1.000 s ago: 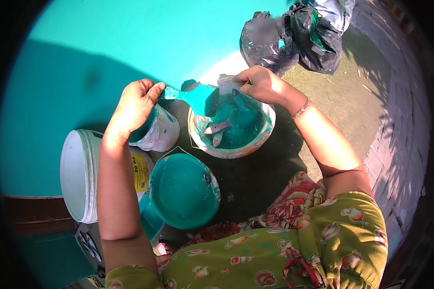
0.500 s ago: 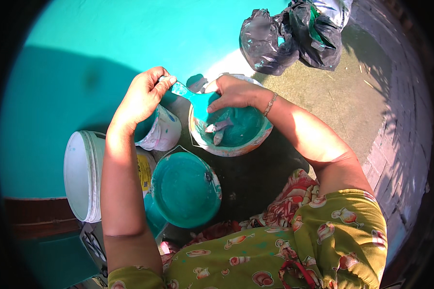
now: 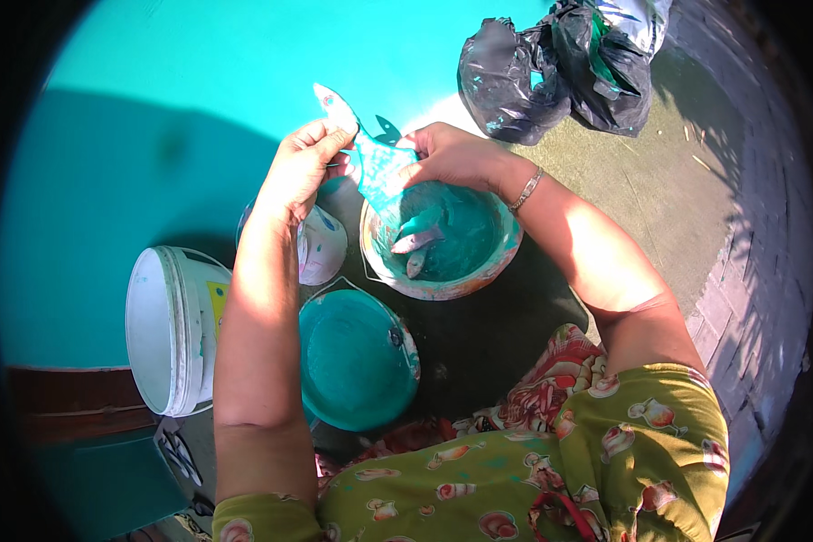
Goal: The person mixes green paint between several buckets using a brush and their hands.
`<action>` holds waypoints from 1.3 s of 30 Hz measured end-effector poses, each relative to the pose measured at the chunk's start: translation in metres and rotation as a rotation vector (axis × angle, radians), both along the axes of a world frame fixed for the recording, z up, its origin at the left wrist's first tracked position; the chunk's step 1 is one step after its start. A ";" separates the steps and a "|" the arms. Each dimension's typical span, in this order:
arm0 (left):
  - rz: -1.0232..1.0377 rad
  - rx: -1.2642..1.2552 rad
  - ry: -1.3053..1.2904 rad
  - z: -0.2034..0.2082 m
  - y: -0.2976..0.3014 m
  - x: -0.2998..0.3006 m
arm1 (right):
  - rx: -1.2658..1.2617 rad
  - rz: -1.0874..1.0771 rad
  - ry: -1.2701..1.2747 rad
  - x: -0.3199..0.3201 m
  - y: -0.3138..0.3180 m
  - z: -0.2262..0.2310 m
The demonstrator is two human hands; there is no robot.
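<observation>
A wide paintbrush (image 3: 384,172), coated in teal paint, is tilted over a paint-smeared bucket (image 3: 447,291). My left hand (image 3: 305,161) pinches its neck, with the pale handle end sticking up past the fingers. On the other side, my right hand (image 3: 452,161) grips the edge of the brush's broad head, fingers closed on it. Below the brush, two handle-like pieces (image 3: 418,240) stick up from the teal-coated inside of the bucket; what they belong to is hidden.
A bucket with a teal inside (image 3: 357,361) stands nearer me. Left of it lies a white bucket (image 3: 154,334); a smaller pail (image 3: 323,246) is partly behind my left forearm. Black plastic bags (image 3: 515,81) sit far right, beside the teal wall (image 3: 217,63).
My left hand has slid from the handle's end down to the neck of the brush. The brush now stands more upright, its handle end exposed.
</observation>
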State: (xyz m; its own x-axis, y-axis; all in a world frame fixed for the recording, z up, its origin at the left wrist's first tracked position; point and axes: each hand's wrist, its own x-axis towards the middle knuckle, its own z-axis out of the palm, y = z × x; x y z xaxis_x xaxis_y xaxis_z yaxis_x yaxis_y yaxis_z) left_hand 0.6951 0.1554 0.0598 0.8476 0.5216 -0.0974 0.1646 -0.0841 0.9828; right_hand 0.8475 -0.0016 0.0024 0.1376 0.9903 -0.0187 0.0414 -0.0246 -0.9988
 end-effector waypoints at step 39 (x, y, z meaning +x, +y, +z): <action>0.233 0.898 -0.068 0.006 -0.030 -0.009 | -0.176 0.316 -1.122 -0.057 0.056 -0.111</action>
State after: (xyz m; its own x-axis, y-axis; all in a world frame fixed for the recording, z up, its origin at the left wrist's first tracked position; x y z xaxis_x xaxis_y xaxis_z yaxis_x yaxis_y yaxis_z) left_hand 0.6863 0.1258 0.0662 0.7008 0.5352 0.4717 0.2174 -0.7899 0.5734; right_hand 0.7903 0.0544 -0.1082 -0.0874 0.9792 -0.1832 0.9236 0.0108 -0.3833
